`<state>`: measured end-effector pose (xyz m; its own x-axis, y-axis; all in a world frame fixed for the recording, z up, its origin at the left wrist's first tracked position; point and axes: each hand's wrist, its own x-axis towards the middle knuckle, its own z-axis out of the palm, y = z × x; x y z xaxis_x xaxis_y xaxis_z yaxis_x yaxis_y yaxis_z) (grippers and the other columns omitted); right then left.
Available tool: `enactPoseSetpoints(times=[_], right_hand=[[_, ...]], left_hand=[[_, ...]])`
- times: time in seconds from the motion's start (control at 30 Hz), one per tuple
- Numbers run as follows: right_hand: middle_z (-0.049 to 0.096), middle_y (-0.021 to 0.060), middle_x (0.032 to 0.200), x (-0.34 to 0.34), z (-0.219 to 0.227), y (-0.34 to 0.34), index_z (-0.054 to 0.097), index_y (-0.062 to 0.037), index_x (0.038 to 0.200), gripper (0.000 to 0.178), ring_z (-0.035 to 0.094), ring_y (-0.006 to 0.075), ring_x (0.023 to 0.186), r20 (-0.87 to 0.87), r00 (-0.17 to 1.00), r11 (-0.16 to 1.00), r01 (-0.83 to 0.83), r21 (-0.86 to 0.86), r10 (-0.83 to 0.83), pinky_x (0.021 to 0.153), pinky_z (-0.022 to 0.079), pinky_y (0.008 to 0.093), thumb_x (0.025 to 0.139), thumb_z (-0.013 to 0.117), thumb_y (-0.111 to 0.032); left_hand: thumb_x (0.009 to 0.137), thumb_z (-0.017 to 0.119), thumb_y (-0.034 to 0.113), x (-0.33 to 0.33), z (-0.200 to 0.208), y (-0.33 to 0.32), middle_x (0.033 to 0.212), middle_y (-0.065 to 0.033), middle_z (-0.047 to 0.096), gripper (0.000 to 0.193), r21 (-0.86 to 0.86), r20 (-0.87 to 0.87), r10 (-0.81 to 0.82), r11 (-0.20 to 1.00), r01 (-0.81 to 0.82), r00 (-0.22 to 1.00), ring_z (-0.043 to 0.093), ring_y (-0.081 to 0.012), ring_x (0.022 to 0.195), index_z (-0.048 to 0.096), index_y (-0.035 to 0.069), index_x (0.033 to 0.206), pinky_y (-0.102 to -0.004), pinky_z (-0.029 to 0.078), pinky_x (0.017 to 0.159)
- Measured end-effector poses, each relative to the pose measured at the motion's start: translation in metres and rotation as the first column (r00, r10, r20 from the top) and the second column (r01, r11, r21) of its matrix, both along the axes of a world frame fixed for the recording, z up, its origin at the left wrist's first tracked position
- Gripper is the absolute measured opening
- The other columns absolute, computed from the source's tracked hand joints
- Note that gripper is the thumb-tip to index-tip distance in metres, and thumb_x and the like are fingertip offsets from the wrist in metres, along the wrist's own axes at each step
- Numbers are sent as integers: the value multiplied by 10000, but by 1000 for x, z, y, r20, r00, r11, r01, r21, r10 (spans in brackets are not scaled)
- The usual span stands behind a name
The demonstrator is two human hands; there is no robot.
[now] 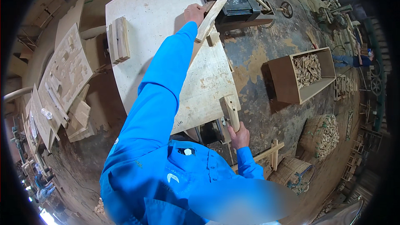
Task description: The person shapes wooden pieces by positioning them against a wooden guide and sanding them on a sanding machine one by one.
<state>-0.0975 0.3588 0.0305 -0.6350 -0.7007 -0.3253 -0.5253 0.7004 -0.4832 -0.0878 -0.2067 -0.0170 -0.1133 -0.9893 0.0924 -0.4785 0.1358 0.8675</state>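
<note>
My left hand (pixel 194 13) reaches across the pale tabletop (pixel 166 12), its fingers curled beside a light wooden strip (pixel 213 16) set at a slant. What those fingers hold is partly hidden; a brown edge shows beside them. Close to my body, my right hand (pixel 239 136) is closed around the lower end of a pale wooden piece (pixel 231 111) with dark holes. That piece leans over the tabletop's right edge. A small wooden block (pixel 213 38) sits under the slanted strip.
Stacked wooden pieces (pixel 119 40) lie on the tabletop's left side. A black motor (pixel 238 8) stands beyond its far right corner. To the right are a box of wood offcuts (pixel 283 79) and woven baskets (pixel 306 135). Boards (pixel 68 71) lie at left; another person (pixel 354 61) is far right.
</note>
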Motion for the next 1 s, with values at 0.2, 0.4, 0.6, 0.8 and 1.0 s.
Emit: enactPoseSetpoints(times=[0.2,0.4,0.6,0.8,1.0], right_hand=[[698,283,818,2,7,-10,626,-1,938,428,696,500,826,17,1000,1000,21,16,-21,711,545,537,872,786,-393],[705,292,843,1,4,-14,631,5,938,445,697,501,847,18,1000,1000,13,-8,-13,711,546,543,877,788,-407],[724,275,878,-1,3,-26,633,-30,968,453,704,488,866,-9,1000,1000,-27,-8,27,745,550,575,900,753,-462],[726,278,883,1,9,-31,638,-28,973,467,705,488,876,6,1000,999,4,35,-4,763,551,573,902,749,-476],[692,300,812,4,9,-28,620,14,884,515,692,507,823,7,1000,998,7,-61,-7,689,537,541,889,792,-471]], left_hand=[[855,798,279,-1,3,-4,908,-172,781,207,10,45,-3,1000,2,999,753,-339,863,820,74,876,-442,581,830],[851,804,296,-2,0,-12,924,-182,777,215,6,29,-10,1000,10,1000,748,-366,904,814,82,853,-451,582,858],[855,785,282,2,2,-28,947,-179,782,199,10,35,-18,1000,17,999,750,-362,932,819,86,869,-433,584,893],[873,770,281,0,5,-26,960,-186,782,218,1,68,-30,1000,30,997,749,-362,945,812,67,888,-434,576,909],[882,746,320,4,-1,-23,953,-181,783,265,-34,58,-4,999,6,998,747,-367,932,810,63,882,-437,574,885]])
